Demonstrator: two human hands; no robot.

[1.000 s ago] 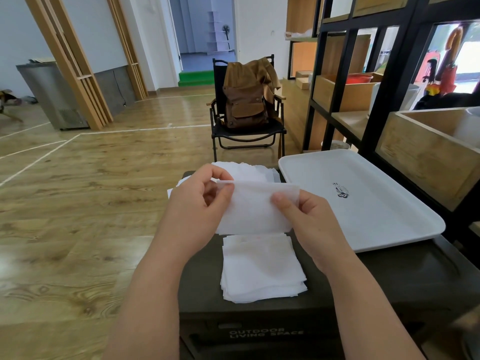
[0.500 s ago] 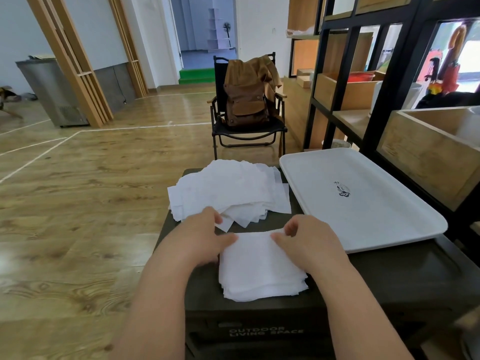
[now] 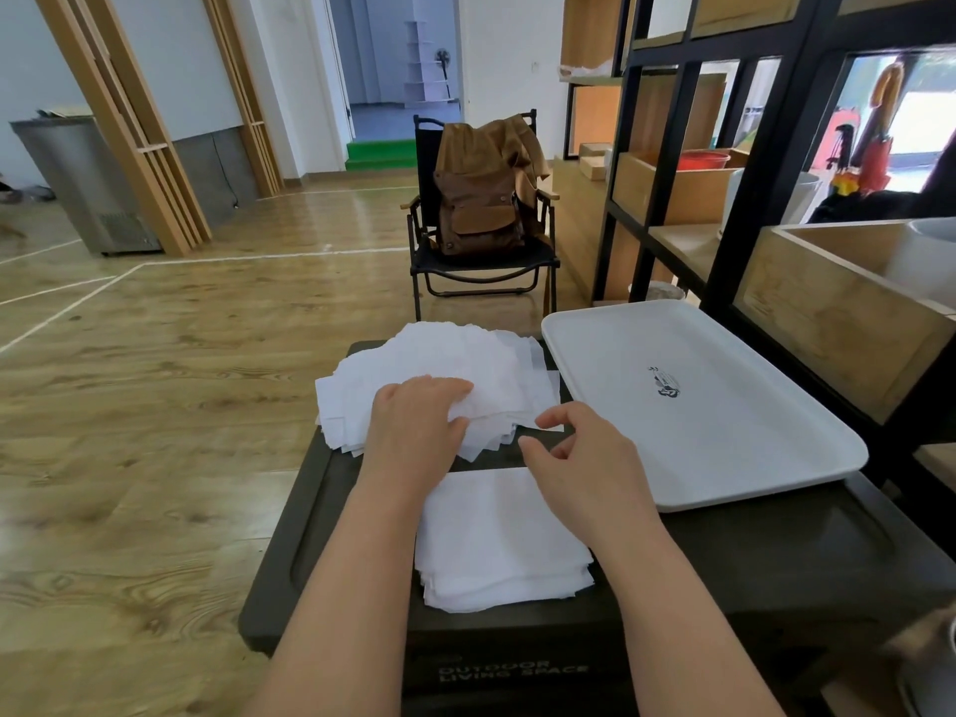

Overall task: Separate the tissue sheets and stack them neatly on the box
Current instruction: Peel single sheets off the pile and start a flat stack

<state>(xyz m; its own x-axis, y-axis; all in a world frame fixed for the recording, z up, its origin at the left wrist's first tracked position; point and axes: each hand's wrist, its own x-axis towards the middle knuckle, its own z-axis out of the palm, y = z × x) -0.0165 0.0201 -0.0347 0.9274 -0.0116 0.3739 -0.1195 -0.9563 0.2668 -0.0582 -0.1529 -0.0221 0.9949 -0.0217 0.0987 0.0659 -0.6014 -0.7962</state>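
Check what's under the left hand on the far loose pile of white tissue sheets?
Left hand rests on the loose white tissue pile; sheets beneath it and the dark box lid there are covered.

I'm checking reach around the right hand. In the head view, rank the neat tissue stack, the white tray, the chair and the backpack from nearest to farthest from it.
From the right hand:
1. Neat stack, directly under the hand and wrist.
2. Tray, to its right on the box.
3. Chair and backpack, far ahead on the floor; the backpack sits on the chair, too close to rank.
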